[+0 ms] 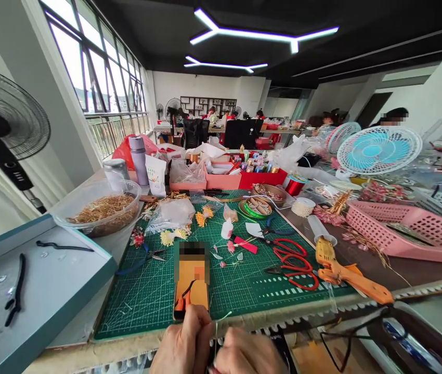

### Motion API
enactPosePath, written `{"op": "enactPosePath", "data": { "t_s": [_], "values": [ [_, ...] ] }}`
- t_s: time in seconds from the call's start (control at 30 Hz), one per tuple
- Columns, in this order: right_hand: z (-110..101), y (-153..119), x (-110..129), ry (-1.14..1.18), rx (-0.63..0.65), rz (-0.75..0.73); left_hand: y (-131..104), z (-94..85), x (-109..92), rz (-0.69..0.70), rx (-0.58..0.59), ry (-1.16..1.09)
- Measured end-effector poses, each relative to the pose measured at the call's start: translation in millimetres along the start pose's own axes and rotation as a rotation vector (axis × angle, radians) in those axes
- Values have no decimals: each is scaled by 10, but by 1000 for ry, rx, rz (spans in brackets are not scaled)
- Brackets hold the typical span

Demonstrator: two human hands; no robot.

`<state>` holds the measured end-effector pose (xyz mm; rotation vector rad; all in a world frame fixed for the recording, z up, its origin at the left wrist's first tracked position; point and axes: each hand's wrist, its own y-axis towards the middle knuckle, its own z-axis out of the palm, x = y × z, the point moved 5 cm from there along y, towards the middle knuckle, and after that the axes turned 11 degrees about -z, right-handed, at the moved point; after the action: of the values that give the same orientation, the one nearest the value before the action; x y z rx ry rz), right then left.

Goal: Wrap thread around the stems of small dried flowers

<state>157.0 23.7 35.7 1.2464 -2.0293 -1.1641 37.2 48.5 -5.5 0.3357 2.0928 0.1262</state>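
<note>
Pinching a thin pale wire (216,332) between left hand (184,345) and right hand (246,356), both grips closed on it, just below the near edge of the green cutting mat (244,291); phone (192,280) lay on the mat just above, red scissors (295,262) and orange glue gun (346,272) toward its right side.

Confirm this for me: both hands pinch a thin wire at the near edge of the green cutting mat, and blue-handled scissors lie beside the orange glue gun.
Wrong on one point: the head view shows the scissors beside the orange glue gun are red-handled. Both hands, left hand and right hand, do pinch the thin wire at the green cutting mat.
</note>
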Motion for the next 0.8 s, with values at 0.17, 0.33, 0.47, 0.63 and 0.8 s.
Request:
{"op": "enactPosePath", "data": {
  "t_s": [0.17, 0.33, 0.47, 0.63, 0.8],
  "values": [
    [-46, 388, -494, 424, 271, 312, 19, -80, -199, 136, 120, 34],
    [169, -116, -203, 298, 191, 379, 63, -160, -100, -50, 2, 16],
    [-8, 138, -100, 200, 200, 17, 56, -126, -170, 44, 168, 81],
    [37, 318, -496, 425, 237, 430, 64, -198, -163, -3, 128, 41],
    [226, -60, -249, 396, 261, 493, 76, -178, -23, -95, 138, -44]
  ]
}}
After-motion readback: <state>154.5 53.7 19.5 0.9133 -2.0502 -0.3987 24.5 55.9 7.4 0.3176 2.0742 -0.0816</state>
